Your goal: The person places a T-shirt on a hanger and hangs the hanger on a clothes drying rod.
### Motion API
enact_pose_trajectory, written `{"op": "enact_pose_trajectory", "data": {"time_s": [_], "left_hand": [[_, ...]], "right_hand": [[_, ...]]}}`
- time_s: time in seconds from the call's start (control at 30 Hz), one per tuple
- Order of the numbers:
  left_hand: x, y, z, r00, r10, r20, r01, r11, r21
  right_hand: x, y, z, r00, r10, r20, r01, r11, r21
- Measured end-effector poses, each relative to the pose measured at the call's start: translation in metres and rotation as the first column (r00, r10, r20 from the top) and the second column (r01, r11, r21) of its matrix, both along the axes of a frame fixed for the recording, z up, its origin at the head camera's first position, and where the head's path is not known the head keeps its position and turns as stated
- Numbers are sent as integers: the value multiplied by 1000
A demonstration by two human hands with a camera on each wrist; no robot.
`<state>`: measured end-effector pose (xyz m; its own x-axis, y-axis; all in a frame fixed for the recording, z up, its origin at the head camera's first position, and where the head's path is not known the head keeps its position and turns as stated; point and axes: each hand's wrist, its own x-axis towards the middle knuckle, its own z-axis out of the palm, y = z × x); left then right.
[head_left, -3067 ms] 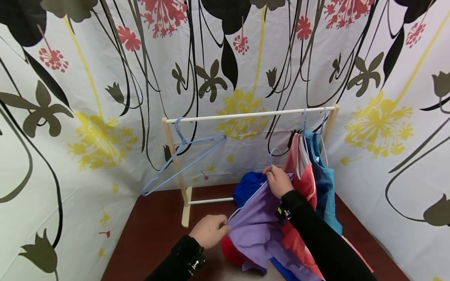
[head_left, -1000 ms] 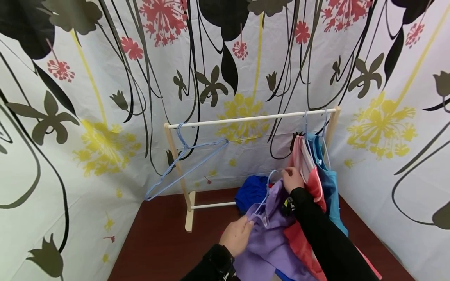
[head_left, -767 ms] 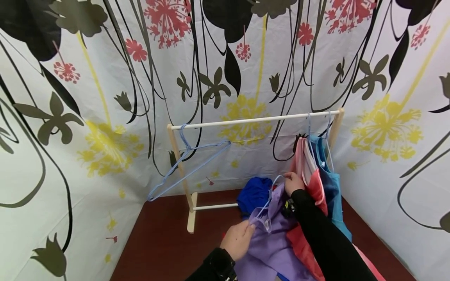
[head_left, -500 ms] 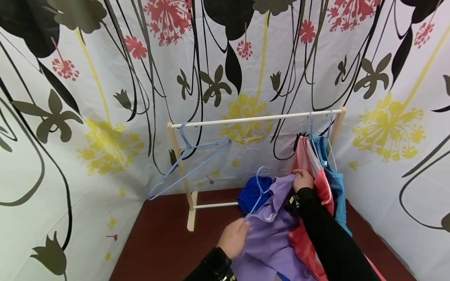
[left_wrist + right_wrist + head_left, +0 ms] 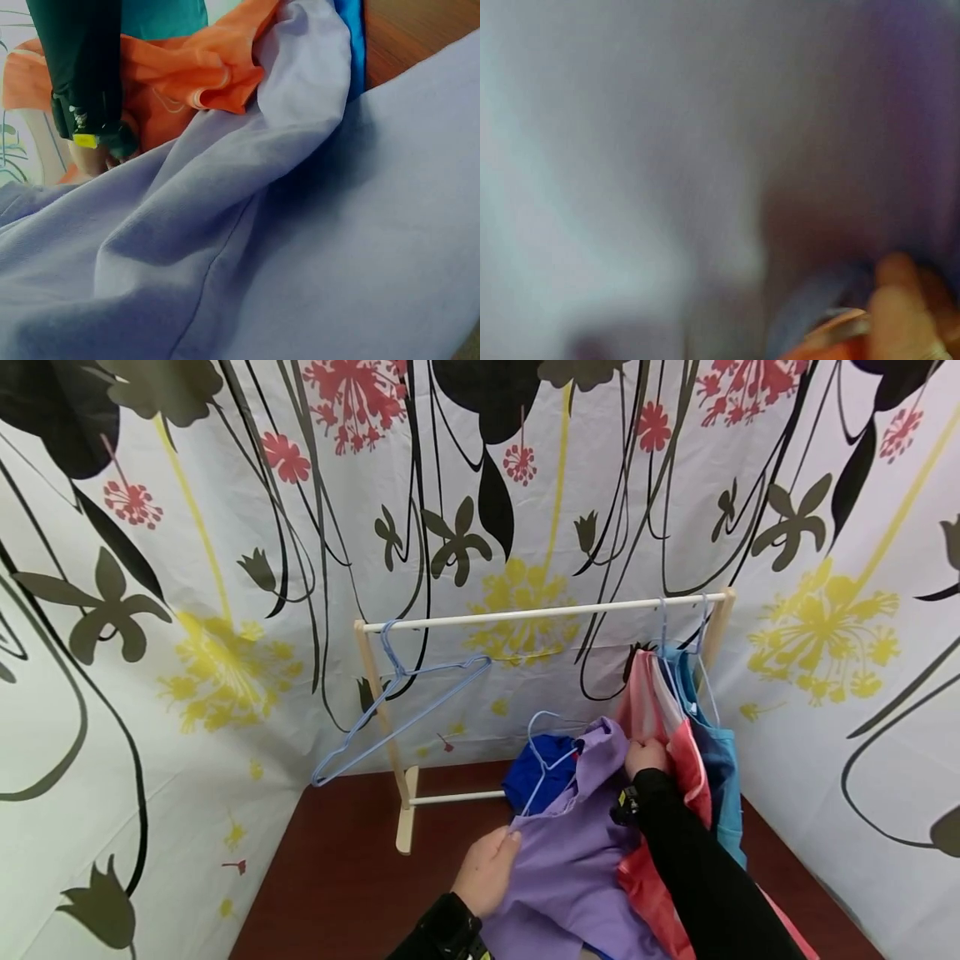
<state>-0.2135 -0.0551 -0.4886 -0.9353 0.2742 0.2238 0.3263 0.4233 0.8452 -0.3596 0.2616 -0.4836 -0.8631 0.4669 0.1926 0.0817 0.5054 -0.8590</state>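
Observation:
A purple shirt (image 5: 570, 860) lies bunched at the front of the table, with a light blue hanger (image 5: 542, 752) standing in its neck opening, hook up. My left hand (image 5: 486, 870) pinches the shirt's edge on the left, near the hanger's lower arm. At the far side my right hand (image 5: 647, 758) has its fingers curled at the shirt's right shoulder, close against a coral garment (image 5: 686, 756). In the left wrist view the purple cloth (image 5: 300, 210) fills most of the picture. Blurred cloth and a few fingers (image 5: 904, 322) show in the right wrist view.
A wooden rack (image 5: 547, 612) stands at the back. Bare blue hangers (image 5: 405, 718) hang at its left end; the coral garment and a teal garment (image 5: 722, 760) hang at its right. A bundled blue cloth (image 5: 536, 772) lies behind the shirt on the dark table (image 5: 337, 860).
My right hand has let go of the hanger hook and moved right to the shirt's shoulder. My left hand has come onto the neckline. The hanger now leans left, further into the shirt.

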Motion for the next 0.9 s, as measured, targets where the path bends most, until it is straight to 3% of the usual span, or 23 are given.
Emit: {"op": "enact_pose_trajectory", "data": {"time_s": [0.13,0.2,0.3,0.4,0.57,0.67,0.9], "left_hand": [[0,-2,-2,1000,5,-14,-5,1000,-19],[-1,-3,-3,1000,8,-21,-9,999,-31],[-2,-4,-3,1000,12,-29,-13,999,-47],[-2,-4,-2,999,13,-39,-15,999,-52],[-1,-3,-4,1000,13,-17,-14,998,-65],[2,-3,-6,1000,12,7,-11,998,-67],[4,-4,-8,999,-45,-16,44,997,-59]], "right_hand": [[-7,-8,1,987,75,-142,-64,995,76],[-11,-13,6,966,108,-236,-77,987,138],[-16,-19,17,935,184,-302,-103,959,265],[-17,-21,26,919,280,-277,-169,916,363],[-16,-14,26,930,335,-150,-233,855,464],[-16,-8,22,949,291,-121,-209,869,449],[-16,-5,31,984,104,-147,-65,966,250]]}}
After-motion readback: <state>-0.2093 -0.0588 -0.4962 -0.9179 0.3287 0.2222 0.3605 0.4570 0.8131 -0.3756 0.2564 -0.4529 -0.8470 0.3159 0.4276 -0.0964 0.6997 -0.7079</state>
